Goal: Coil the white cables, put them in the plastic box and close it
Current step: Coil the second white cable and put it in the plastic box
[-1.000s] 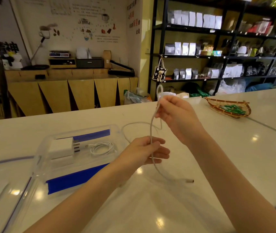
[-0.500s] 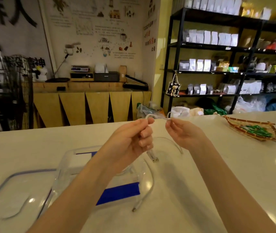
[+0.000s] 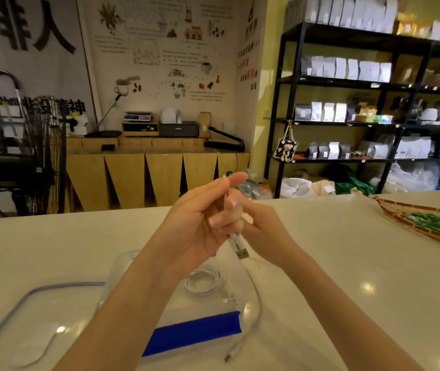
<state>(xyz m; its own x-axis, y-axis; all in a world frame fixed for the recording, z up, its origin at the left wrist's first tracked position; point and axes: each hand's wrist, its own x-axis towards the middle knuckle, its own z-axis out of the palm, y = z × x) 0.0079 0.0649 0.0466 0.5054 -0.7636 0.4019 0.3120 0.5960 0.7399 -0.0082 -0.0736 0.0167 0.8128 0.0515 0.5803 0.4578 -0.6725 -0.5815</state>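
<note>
Here I see the white cable [image 3: 257, 314] pinched in the fingers of both hands, held up above the counter [image 3: 347, 263]. Its USB plug [image 3: 240, 250] hangs just below the fingers of the left hand [image 3: 200, 226], which are curled and pressed together around the cable near that plug. The right hand [image 3: 264, 231] sits just beside, its fingers closed on the same stretch; the exact contact is hidden behind the left fingers. From there the cable drops in a loose curve past the box, and its small far connector [image 3: 228, 358] lies on the counter below both wrists. Under the left fingers stands the clear plastic box [image 3: 237, 303], open, with a coiled white cable [image 3: 203, 285] inside and a blue strip [image 3: 194, 336] along its near side. Left of my left forearm lies the clear lid [image 3: 26, 330], flat on the counter. Well to the right of the fingers rests a woven tray [image 3: 427, 223] holding green items.
</note>
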